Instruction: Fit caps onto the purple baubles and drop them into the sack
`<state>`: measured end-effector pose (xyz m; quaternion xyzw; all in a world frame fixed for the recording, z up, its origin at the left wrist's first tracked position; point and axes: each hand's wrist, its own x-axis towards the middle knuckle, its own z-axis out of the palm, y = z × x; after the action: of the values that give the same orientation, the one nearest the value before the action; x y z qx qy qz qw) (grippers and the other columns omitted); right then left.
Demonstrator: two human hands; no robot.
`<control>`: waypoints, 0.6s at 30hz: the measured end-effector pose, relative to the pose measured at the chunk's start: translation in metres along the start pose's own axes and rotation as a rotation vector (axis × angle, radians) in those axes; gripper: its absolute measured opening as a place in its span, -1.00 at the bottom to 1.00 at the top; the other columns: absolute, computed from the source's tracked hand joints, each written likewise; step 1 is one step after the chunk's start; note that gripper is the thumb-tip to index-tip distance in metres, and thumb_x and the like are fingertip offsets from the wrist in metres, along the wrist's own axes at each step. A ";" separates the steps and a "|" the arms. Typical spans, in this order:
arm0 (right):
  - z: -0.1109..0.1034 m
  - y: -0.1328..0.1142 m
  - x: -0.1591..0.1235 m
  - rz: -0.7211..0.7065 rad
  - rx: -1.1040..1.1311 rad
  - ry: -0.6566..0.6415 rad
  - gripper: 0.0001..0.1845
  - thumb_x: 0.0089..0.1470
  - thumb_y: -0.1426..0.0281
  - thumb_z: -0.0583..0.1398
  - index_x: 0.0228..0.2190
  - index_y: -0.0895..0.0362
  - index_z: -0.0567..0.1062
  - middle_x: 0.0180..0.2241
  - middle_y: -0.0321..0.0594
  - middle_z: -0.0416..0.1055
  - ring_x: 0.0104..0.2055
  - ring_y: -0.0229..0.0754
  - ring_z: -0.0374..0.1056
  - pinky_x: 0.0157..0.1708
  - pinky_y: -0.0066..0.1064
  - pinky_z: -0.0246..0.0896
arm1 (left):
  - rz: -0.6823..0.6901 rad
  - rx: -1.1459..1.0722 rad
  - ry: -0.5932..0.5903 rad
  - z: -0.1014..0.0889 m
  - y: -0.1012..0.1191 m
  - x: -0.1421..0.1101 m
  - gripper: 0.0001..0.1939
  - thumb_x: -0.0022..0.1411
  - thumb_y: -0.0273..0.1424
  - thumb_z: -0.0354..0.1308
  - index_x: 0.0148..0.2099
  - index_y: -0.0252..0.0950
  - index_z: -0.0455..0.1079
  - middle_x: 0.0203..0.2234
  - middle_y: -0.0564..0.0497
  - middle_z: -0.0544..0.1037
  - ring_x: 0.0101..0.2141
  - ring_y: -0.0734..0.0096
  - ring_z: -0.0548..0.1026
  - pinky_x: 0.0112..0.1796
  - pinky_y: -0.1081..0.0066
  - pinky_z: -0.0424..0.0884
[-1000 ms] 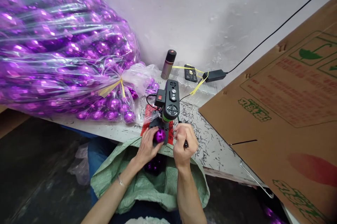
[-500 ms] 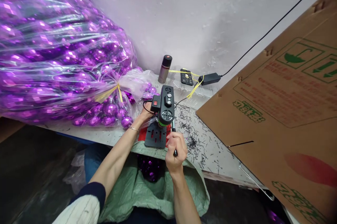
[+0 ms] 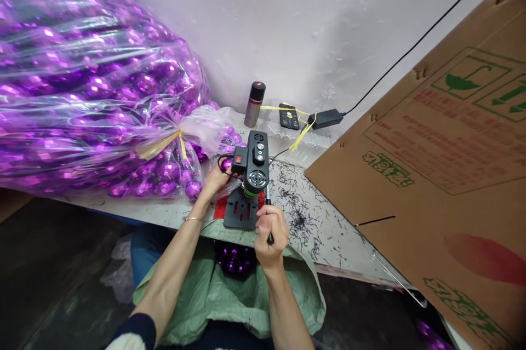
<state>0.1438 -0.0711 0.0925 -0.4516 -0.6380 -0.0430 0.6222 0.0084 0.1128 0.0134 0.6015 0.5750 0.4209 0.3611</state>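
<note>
My left hand (image 3: 216, 179) is beside a small black bench machine (image 3: 257, 161), its fingers closed around a shiny purple ball (image 3: 226, 164). The machine's switch box and cable partly hide these fingers. Wrapped round the black grip of the machine's lever (image 3: 270, 238) is my right hand (image 3: 271, 232), closed. The machine has round vents on top and a slotted black base plate (image 3: 240, 210) with red material (image 3: 220, 207) beside it. Below the table edge, a green woven sack (image 3: 193, 290) lies open across my lap, with dark purple balls (image 3: 235, 258) inside.
A big clear bag of purple balls (image 3: 102, 81) fills the left side. Behind the machine stand a bottle (image 3: 255, 103), a phone-like black item (image 3: 289, 116) and a power adapter (image 3: 325, 119). Small black bits (image 3: 299, 218) litter the table. A cardboard box (image 3: 431, 175) leans in from the right.
My left hand has drawn back leftward from behind the machine, and a purple ball now shows at its fingers. My right hand stays on the lever. The view has shifted slightly.
</note>
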 end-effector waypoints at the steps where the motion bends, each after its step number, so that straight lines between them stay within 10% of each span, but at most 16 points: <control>1: 0.000 -0.001 0.002 0.004 -0.001 0.004 -0.69 0.25 0.60 0.03 -0.49 0.08 0.32 -0.49 -0.31 0.33 -0.41 -0.28 0.33 -0.42 -0.43 0.23 | -0.031 -0.019 0.020 -0.010 -0.004 -0.008 -0.50 0.17 -0.23 0.26 0.13 -0.30 0.42 -0.05 -0.15 0.61 0.00 0.05 0.56 0.11 0.07 0.43; 8: -0.003 -0.008 0.018 0.040 0.016 0.013 -0.67 0.27 0.60 0.03 -0.51 0.07 0.31 -0.49 -0.32 0.32 -0.42 -0.28 0.33 -0.42 -0.41 0.22 | -0.109 -0.589 0.054 -0.054 -0.008 -0.091 -0.34 0.23 -0.03 0.27 0.28 -0.19 0.29 0.11 -0.15 0.51 0.05 0.15 0.56 -0.04 0.23 0.59; 18: -0.005 -0.010 0.019 0.034 -0.001 -0.004 -0.67 0.29 0.57 0.04 -0.51 0.08 0.32 -0.50 -0.31 0.33 -0.41 -0.26 0.33 -0.41 -0.38 0.23 | -0.255 -0.764 -0.100 -0.018 -0.002 -0.132 -0.36 0.32 0.05 0.14 0.32 -0.14 0.29 0.22 -0.16 0.47 0.01 0.16 0.61 -0.11 0.20 0.65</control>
<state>0.1447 -0.0696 0.1142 -0.4629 -0.6314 -0.0318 0.6213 -0.0069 -0.0191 0.0060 0.3675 0.4288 0.5263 0.6356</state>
